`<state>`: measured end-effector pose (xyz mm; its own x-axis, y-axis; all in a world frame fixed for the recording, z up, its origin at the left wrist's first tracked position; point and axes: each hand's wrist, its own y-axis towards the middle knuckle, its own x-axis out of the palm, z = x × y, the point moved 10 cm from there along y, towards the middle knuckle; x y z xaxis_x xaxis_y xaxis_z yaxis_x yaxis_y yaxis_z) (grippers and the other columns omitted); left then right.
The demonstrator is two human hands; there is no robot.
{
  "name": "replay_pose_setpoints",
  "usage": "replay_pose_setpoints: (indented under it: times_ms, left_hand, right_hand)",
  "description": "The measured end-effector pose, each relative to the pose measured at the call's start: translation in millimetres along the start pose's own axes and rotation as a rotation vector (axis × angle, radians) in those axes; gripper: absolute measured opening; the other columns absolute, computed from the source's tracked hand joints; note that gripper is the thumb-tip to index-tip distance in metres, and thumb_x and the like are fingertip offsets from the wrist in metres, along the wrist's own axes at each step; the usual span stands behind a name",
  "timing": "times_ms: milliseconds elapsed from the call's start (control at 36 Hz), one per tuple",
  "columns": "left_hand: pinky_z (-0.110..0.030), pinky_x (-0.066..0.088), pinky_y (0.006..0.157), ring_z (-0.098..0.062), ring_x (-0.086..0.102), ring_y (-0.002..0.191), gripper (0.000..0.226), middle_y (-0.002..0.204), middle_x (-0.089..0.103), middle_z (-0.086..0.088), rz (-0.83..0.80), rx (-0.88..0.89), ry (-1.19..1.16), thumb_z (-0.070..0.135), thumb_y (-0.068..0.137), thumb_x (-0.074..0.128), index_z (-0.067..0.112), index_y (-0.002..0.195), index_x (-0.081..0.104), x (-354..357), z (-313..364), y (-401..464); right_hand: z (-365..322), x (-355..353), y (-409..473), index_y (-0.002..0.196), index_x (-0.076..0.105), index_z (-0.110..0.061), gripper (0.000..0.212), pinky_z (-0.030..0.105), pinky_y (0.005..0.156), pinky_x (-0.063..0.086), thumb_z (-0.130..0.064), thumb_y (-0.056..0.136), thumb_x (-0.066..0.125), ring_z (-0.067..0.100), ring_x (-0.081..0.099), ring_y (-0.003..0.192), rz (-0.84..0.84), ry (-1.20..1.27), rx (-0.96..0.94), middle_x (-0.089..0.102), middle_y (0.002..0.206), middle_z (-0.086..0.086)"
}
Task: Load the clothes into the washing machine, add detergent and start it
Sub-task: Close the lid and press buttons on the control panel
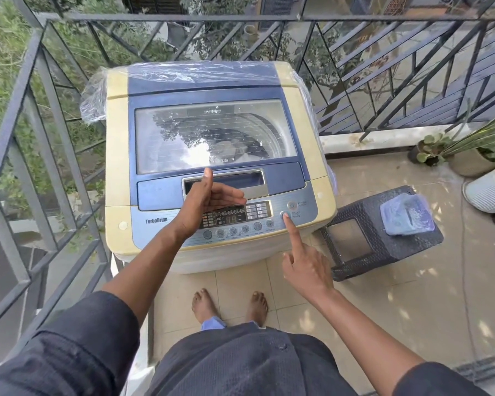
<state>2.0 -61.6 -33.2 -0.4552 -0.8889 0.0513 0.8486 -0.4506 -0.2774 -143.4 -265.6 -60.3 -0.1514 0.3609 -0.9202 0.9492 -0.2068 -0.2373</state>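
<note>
A cream and blue top-load washing machine [117, 155] stands in front of me with its glass lid [212, 132] closed. Pale clothes [235, 144] show dimly through the glass inside the drum. The control panel [235, 218] runs along the front edge and its display is lit. My right hand [303, 261] points with a straight index finger whose tip presses the round start/pause button [284, 214]; its other fingers are curled. My left hand [209, 201] hovers above the panel with relaxed fingers and the thumb up, holding nothing.
A dark woven stool [363, 252] stands right of the machine with a blue lidded plastic container [406, 215] on top. Potted plants [489, 190] sit at the far right. A metal railing [40, 110] encloses the balcony on the left and behind. My bare feet are on the tiles.
</note>
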Motion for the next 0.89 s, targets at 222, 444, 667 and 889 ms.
replay_pose_setpoints:
  times_ms: [222, 444, 667, 889]
  left_hand:
    - [-0.048, 0.054, 0.112, -0.035, 0.077, 0.112, 0.095, 0.110, 0.080, -0.022, 0.011, -0.004, -0.007, 0.065, 0.105, 0.012, -0.004, 0.115, 0.077, 0.2, -0.1, -0.2]
    - [-0.052, 0.053, 0.113, -0.036, 0.077, 0.113, 0.092, 0.110, 0.080, -0.023, 0.021, -0.024, -0.019, 0.064, 0.105, 0.015, -0.003, 0.114, 0.077, -1.3, -2.2, 1.4]
    - [-0.050, 0.054, 0.112, -0.035, 0.077, 0.112, 0.092, 0.109, 0.080, -0.023, 0.023, -0.007, -0.012, 0.063, 0.105, 0.015, -0.004, 0.113, 0.077, -0.5, -0.5, 1.1]
    - [-0.052, 0.053, 0.112, -0.036, 0.077, 0.111, 0.092, 0.109, 0.080, -0.023, 0.050, -0.019, -0.023, 0.064, 0.105, 0.015, -0.004, 0.113, 0.077, -2.1, -2.1, -0.1]
  right_hand:
    - [3.3, 4.2, 1.5, 0.157, -0.018, -0.050, 0.104, 0.042, 0.061, 0.052, -0.017, 0.092, 0.056, 0.033, 0.061, 0.063, -0.008, -0.014, -0.008, 0.054, 0.069, 0.000]
    - [4.3, 10.5, 5.6, 0.158, -0.016, -0.050, 0.107, 0.044, 0.056, 0.053, -0.012, 0.089, 0.055, 0.034, 0.059, 0.058, 0.002, 0.000, -0.003, 0.056, 0.065, 0.003]
    - [8.0, 6.0, 7.1, 0.157, -0.021, -0.050, 0.107, 0.041, 0.060, 0.054, -0.017, 0.088, 0.055, 0.032, 0.059, 0.061, -0.012, -0.047, -0.042, 0.054, 0.069, 0.002]
    - [5.8, 0.3, 7.8, 0.160, 0.004, -0.054, 0.093, 0.041, 0.062, 0.054, -0.021, 0.091, 0.058, 0.026, 0.059, 0.062, 0.057, 0.098, -0.024, 0.060, 0.066, -0.003]
